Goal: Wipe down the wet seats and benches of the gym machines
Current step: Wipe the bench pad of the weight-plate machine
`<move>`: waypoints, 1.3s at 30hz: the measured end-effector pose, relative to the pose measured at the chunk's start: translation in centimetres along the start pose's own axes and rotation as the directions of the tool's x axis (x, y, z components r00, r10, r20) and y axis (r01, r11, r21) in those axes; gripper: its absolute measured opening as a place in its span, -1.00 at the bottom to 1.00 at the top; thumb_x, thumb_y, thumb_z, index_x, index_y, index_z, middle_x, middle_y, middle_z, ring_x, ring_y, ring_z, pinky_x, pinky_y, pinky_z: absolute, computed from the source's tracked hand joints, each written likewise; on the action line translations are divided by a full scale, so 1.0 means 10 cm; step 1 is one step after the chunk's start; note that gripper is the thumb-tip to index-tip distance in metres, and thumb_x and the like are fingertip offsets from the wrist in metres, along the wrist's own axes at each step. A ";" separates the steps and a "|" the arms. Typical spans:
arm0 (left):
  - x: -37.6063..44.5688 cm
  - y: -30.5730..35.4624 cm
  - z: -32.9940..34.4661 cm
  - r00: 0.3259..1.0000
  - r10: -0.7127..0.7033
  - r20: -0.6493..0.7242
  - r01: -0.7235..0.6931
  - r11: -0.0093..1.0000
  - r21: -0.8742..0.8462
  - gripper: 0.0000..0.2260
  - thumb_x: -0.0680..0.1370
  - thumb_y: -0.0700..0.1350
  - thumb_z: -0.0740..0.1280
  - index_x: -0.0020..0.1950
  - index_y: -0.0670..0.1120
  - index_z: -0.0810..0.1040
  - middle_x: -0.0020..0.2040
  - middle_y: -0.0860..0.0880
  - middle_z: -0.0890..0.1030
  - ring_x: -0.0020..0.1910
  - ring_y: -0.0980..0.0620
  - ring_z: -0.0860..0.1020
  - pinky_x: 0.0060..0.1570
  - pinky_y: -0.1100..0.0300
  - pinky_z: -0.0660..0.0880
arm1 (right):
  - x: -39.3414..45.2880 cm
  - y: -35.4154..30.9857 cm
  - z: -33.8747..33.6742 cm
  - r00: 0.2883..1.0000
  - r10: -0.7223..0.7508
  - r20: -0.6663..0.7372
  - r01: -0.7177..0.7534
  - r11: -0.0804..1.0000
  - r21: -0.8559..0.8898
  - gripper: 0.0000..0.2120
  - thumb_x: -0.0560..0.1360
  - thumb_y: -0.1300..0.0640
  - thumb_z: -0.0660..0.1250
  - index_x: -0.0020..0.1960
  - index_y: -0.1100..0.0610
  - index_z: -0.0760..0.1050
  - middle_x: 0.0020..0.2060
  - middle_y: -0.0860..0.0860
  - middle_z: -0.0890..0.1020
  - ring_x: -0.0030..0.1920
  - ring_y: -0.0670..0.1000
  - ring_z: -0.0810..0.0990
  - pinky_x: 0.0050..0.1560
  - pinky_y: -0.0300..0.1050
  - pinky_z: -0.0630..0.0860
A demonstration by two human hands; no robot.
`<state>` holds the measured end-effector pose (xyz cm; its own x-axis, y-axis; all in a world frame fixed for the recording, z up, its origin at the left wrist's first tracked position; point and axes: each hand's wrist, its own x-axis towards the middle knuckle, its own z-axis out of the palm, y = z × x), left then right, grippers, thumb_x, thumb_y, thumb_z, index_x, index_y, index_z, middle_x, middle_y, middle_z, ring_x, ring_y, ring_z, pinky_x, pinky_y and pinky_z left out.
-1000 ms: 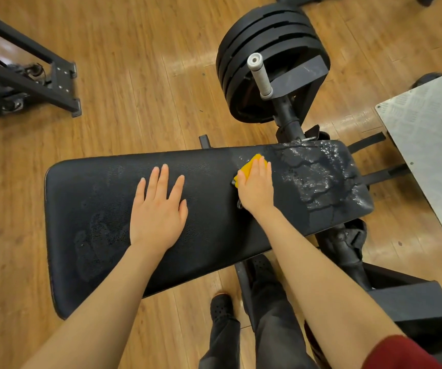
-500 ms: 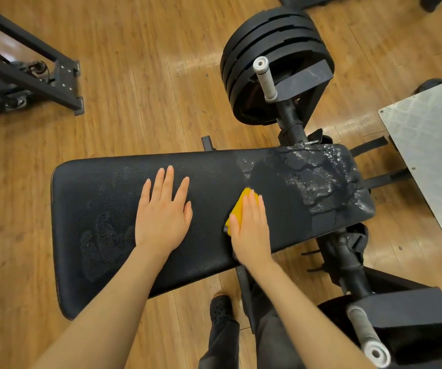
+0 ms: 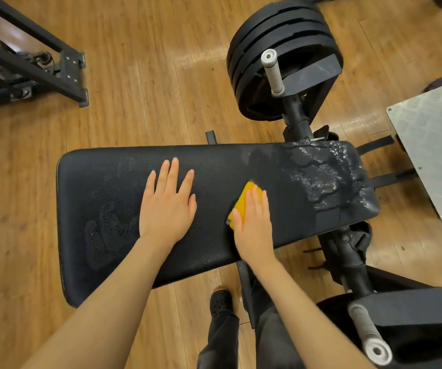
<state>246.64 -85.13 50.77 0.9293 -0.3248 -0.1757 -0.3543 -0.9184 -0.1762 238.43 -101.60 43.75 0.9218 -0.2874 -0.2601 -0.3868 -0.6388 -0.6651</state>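
Note:
A long black padded bench lies across the view. Its right end carries a patch of water with beads and streaks; a faint damp handprint shows on the left part. My left hand rests flat on the pad's middle, fingers straight and spread. My right hand presses a yellow sponge flat against the pad just left of the wet patch, fingers straight over it. Most of the sponge is hidden under the hand.
Stacked black weight plates with a grey-gripped handle stand beyond the bench's right end. A second handle sits near right. A metal footplate is at the right edge, a black machine frame at far left. Wooden floor all round.
My right hand has slid the sponge from the far edge of the pad toward the near edge, and is now a little farther up again. The left hand stays put.

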 end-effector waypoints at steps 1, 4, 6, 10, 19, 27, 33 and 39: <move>0.00 0.00 0.00 1.000 0.002 0.003 -0.002 1.000 0.003 -0.50 0.63 0.09 0.04 0.56 0.00 0.16 0.57 -0.18 0.07 0.56 -0.14 0.02 0.51 -0.10 0.01 | -0.18 0.00 0.01 1.000 -0.008 0.016 0.008 1.000 -0.004 -0.35 0.61 -0.14 0.03 0.57 0.14 -0.05 0.56 -0.02 0.03 0.55 -0.05 -0.14 0.50 -0.12 0.01; 0.00 0.00 0.00 1.000 0.005 0.005 -0.005 1.000 0.001 -0.50 0.63 0.09 0.05 0.56 -0.01 0.16 0.57 -0.18 0.07 0.56 -0.14 0.01 0.51 -0.11 0.02 | -0.34 0.01 0.00 0.999 -0.020 0.047 0.020 1.000 -0.013 -0.27 0.52 -0.27 -0.17 0.57 0.12 -0.04 0.56 -0.03 0.04 0.55 -0.05 -0.12 0.49 -0.15 -0.04; 0.00 0.00 0.01 1.000 0.004 -0.004 -0.004 1.000 0.002 -0.50 0.63 0.08 0.06 0.56 -0.01 0.18 0.57 -0.18 0.09 0.56 -0.14 0.03 0.50 -0.11 0.03 | -0.12 0.01 -0.01 0.998 -0.051 0.039 0.052 0.998 -0.036 -0.30 0.55 -0.22 -0.14 0.57 0.14 -0.02 0.56 0.00 0.06 0.56 -0.01 -0.09 0.51 -0.11 -0.01; 0.00 0.00 0.02 1.000 0.003 -0.004 -0.003 1.000 0.010 -0.50 0.63 0.09 0.03 0.56 0.00 0.16 0.57 -0.18 0.07 0.56 -0.13 0.01 0.51 -0.10 0.01 | 0.73 -0.03 -0.06 0.998 -0.055 0.034 0.057 0.997 -0.057 -0.42 0.64 -0.04 0.04 0.56 0.20 -0.01 0.55 0.07 0.09 0.56 0.08 -0.05 0.53 0.01 0.05; 0.00 0.00 0.03 1.000 -0.003 -0.016 0.003 1.000 0.000 -0.51 0.63 0.08 0.06 0.55 -0.01 0.19 0.57 -0.18 0.10 0.56 -0.14 0.03 0.51 -0.11 0.03 | 0.89 -0.15 -0.11 0.996 -0.083 0.041 0.086 0.994 -0.067 -0.43 0.65 -0.03 0.05 0.56 0.18 0.00 0.56 0.05 0.07 0.55 0.09 -0.09 0.50 0.03 0.05; 0.13 0.07 0.00 0.999 -0.019 -0.035 0.016 0.998 -0.068 -0.54 0.59 0.00 0.24 0.48 -0.06 0.35 0.52 -0.22 0.22 0.53 -0.18 0.15 0.47 -0.13 0.13 | 0.73 -0.05 -0.10 0.955 -0.271 0.124 0.287 0.948 -0.139 -0.45 0.65 -0.03 0.04 0.56 0.16 0.05 0.56 0.05 0.07 0.56 0.07 -0.04 0.53 -0.01 0.00; 0.80 0.43 -0.01 0.997 0.076 -0.001 -0.076 0.994 -0.074 -0.52 0.64 0.05 0.09 0.56 -0.01 0.16 0.58 -0.17 0.05 0.57 -0.12 -0.01 0.51 -0.03 -0.02 | 1.16 0.18 -0.22 0.909 -0.380 0.169 0.407 0.897 -0.174 -0.46 0.63 -0.08 -0.03 0.56 0.08 0.06 0.55 0.00 0.11 0.55 0.03 -0.01 0.53 0.06 -0.01; 1.01 0.60 0.19 0.996 0.083 0.040 -0.082 0.996 -0.023 -0.50 0.65 0.08 0.00 0.57 -0.02 0.11 0.58 -0.16 0.05 0.57 -0.12 -0.02 0.52 -0.05 -0.06 | 1.41 0.65 -0.32 0.964 -0.256 0.077 0.265 0.951 -0.161 -0.41 0.59 -0.13 -0.14 0.56 0.09 0.05 0.55 -0.01 0.11 0.56 0.03 -0.02 0.53 0.05 -0.07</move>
<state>253.74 -93.49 46.13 0.8920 -0.3905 -0.2278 -0.4268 -0.8936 -0.1391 248.85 -112.05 38.01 0.9892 -0.0585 -0.1347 -0.1274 -0.7984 -0.5885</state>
